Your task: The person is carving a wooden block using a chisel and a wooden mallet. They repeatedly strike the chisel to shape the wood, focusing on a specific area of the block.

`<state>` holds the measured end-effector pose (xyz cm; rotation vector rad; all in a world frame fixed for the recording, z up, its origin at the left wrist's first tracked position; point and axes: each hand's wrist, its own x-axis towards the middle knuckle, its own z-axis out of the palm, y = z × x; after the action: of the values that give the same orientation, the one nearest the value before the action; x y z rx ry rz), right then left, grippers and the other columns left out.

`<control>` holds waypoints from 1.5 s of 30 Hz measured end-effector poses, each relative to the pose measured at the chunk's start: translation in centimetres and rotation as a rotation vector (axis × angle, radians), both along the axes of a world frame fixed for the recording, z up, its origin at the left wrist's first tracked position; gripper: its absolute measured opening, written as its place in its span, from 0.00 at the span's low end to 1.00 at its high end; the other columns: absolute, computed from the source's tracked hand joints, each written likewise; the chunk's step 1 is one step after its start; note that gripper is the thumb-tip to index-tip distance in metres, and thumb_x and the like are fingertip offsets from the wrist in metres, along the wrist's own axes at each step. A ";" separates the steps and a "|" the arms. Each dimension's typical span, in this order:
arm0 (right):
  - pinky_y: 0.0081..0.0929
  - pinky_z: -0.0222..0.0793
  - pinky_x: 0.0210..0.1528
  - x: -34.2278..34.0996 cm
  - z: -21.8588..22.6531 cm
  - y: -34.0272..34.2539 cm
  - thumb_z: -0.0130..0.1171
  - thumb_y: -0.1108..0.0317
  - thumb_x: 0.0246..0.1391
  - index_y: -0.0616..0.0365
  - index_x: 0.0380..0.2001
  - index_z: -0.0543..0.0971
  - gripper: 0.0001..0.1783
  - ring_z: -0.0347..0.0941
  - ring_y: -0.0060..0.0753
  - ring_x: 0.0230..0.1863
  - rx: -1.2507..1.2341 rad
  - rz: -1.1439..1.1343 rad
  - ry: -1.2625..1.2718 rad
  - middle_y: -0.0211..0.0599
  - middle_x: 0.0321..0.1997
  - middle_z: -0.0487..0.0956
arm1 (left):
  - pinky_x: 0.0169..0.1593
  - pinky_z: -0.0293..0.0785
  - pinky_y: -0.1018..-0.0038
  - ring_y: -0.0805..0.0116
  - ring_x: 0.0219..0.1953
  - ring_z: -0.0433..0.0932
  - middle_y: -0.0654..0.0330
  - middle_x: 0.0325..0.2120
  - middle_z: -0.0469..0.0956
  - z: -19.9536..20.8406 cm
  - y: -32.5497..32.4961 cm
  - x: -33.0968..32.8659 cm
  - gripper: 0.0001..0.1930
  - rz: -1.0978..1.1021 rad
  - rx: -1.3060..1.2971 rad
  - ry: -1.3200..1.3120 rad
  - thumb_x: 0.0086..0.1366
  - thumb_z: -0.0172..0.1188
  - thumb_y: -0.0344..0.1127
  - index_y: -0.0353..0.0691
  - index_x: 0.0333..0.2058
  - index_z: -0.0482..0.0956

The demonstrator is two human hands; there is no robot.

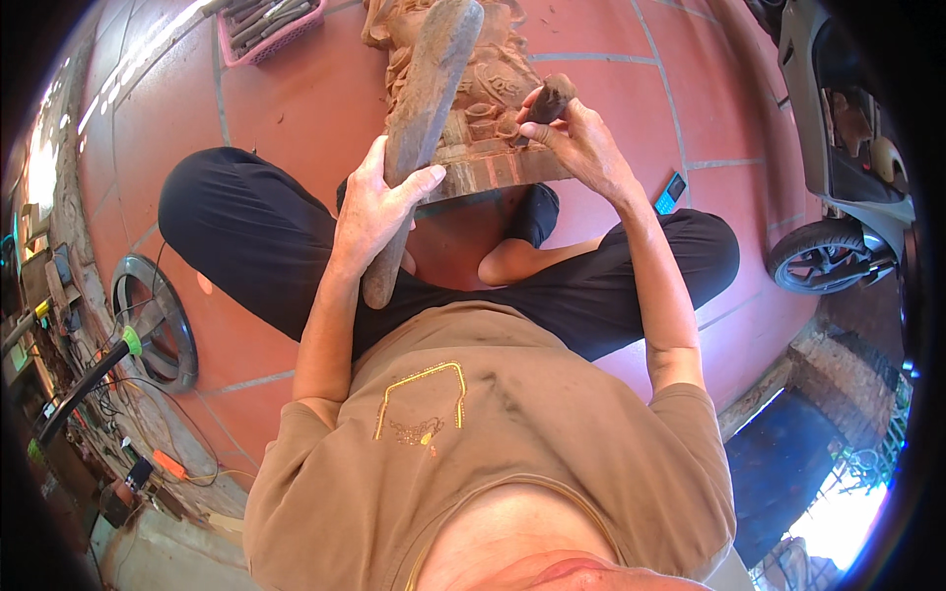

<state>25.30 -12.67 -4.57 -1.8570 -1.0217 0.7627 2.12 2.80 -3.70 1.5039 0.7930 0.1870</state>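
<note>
A carved reddish-brown wooden piece (493,81) lies on the floor between my legs, its flat end toward me and deep relief on its upper face. My left hand (367,215) is wrapped round the narrow part of a long, worn wooden mallet (432,84). The mallet's broad end points away from me, over the left side of the carving. My right hand (583,148) grips a chisel by its dark, thick wooden handle (552,97), low over the carving's right near corner. The blade is mostly hidden, so I cannot tell whether it touches the wood.
A pink basket (234,51) full of wooden-handled tools stands at the far left. A blue phone (670,193) lies on the red tiles by my right knee. Farther right is a motorbike wheel (816,258). At left are a black round wheel-like object (184,340), cables and clutter.
</note>
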 end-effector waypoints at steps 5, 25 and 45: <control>0.36 0.73 0.43 -0.2 0.0 0.4 0.65 0.59 0.59 0.55 0.49 0.76 0.19 0.80 0.41 0.40 -0.059 0.081 -0.243 0.38 0.37 0.82 | 0.22 0.70 0.80 0.79 0.20 0.72 0.64 0.27 0.74 -0.2 0.0 0.1 0.20 0.003 -0.003 -0.003 0.63 0.68 0.43 0.37 0.44 0.73; 0.30 0.75 0.35 0.3 1.4 1.7 0.73 0.62 0.51 0.59 0.47 0.78 0.23 0.79 0.27 0.30 0.031 -0.067 -0.340 0.38 0.32 0.85 | 0.25 0.76 0.76 0.74 0.25 0.78 0.59 0.28 0.79 -0.2 0.5 -0.8 0.24 0.026 0.023 -0.008 0.61 0.69 0.48 0.36 0.46 0.75; 0.25 0.72 0.35 0.0 -0.1 2.2 0.72 0.62 0.51 0.58 0.50 0.80 0.23 0.74 0.22 0.28 -0.056 0.060 -0.255 0.35 0.34 0.85 | 0.24 0.74 0.77 0.76 0.22 0.76 0.60 0.27 0.79 0.2 -0.1 -1.1 0.24 0.046 0.023 -0.097 0.61 0.69 0.47 0.35 0.47 0.74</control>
<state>25.34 -10.50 -4.68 -2.0164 -1.2313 0.6049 1.03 2.65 -3.48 1.4876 0.7505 0.3016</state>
